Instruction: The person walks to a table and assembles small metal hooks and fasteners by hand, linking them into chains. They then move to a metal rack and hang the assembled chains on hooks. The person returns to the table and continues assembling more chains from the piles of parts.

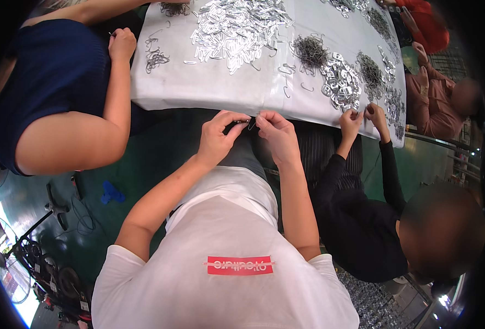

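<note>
My left hand (219, 137) and my right hand (278, 134) meet just below the near edge of the white table (198, 90). Between their fingertips they pinch a small metal piece with a thin wire hook (249, 122). The left fingers grip a dark flat part, and the right fingers hold the wire end. A large heap of shiny flat metal pieces (237, 30) lies on the table beyond my hands. A tangle of dark wire hooks (310, 52) sits to its right, with loose hooks (286, 82) near the table edge.
A person in a dark blue top (50, 88) sits at my left, a hand by a small hook pile (156, 57). At my right a person in black (363, 219) works two hands at the table edge. More people sit far right. Green floor, a fan stand at lower left.
</note>
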### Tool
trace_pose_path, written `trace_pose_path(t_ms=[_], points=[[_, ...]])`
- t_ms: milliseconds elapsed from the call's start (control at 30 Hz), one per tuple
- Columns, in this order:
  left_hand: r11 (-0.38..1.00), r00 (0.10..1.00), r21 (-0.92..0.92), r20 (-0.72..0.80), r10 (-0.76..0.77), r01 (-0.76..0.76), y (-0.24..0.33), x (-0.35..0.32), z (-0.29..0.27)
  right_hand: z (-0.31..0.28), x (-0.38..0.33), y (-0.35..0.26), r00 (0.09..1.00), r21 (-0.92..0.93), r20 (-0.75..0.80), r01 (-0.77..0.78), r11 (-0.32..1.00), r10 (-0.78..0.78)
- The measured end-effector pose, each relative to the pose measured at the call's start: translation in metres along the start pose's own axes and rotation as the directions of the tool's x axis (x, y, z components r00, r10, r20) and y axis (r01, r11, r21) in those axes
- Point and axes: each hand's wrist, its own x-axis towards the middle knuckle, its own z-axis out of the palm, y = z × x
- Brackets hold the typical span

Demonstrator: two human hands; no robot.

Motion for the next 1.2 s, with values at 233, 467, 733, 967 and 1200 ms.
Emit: trace_pose_path(t_ms=[233,467,733,967,1200], points=[[1.000,1.000,-0.004,0.015,0.022,-0.022,0.001,-0.001,0.002,0.004,0.006,0.004,0.996,-0.003,-0.063,0.063,0.998,-0.063],[0.981,0.987,0.114,-0.015,0.162,-0.159,-0.024,0.015,-0.002,0.003,-0.001,0.014,0.864,-0.347,-0.002,0.471,0.811,-0.503],[0.817,0.975,0.558,-0.055,0.215,-0.149,-0.096,0.108,0.002,-0.011,0.005,0.019,0.870,-0.379,0.049,0.471,0.797,-0.491],[0.611,0.965,0.760,0.079,0.250,-0.221,-0.115,0.125,0.008,-0.017,0.010,0.016,0.886,-0.363,0.025,0.439,0.822,-0.463],[0.700,0.958,0.654,0.194,0.210,-0.286,-0.110,0.115,-0.014,-0.014,0.007,0.012,0.934,-0.240,0.004,0.347,0.907,-0.357]])
